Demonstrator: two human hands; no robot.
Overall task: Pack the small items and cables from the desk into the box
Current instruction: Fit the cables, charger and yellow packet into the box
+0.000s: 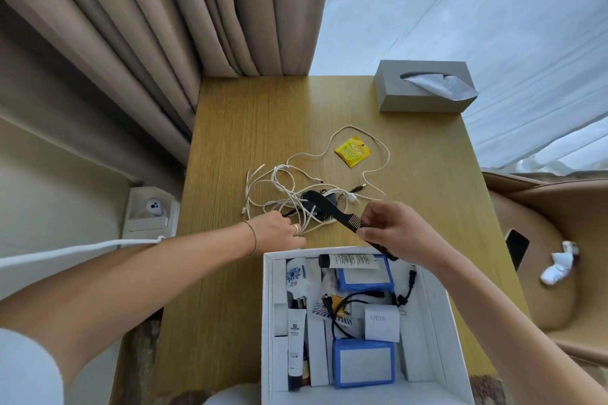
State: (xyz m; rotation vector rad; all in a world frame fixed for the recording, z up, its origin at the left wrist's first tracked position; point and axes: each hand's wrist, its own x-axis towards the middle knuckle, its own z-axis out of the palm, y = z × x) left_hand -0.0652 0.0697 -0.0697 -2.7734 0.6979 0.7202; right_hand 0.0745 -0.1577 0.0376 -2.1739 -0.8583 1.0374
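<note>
A white box (437,302) stands on the wooden desk (230,141) at the near edge, holding tubes, blue packs, a white 120W charger (381,322) and a black cable. My right hand (391,230) grips a black comb (329,210) by its toothed part, just beyond the box's far rim. My left hand (279,230) lies palm down on the desk, its fingers touching a tangle of white cables (289,194). A yellow sachet (352,151) lies farther back inside a cable loop.
A grey tissue box (424,89) sits at the desk's far right corner. Beige curtains (131,43) hang on the left. To the right is a tan chair (543,273) with a phone and a white object on it. A wall socket sits low left.
</note>
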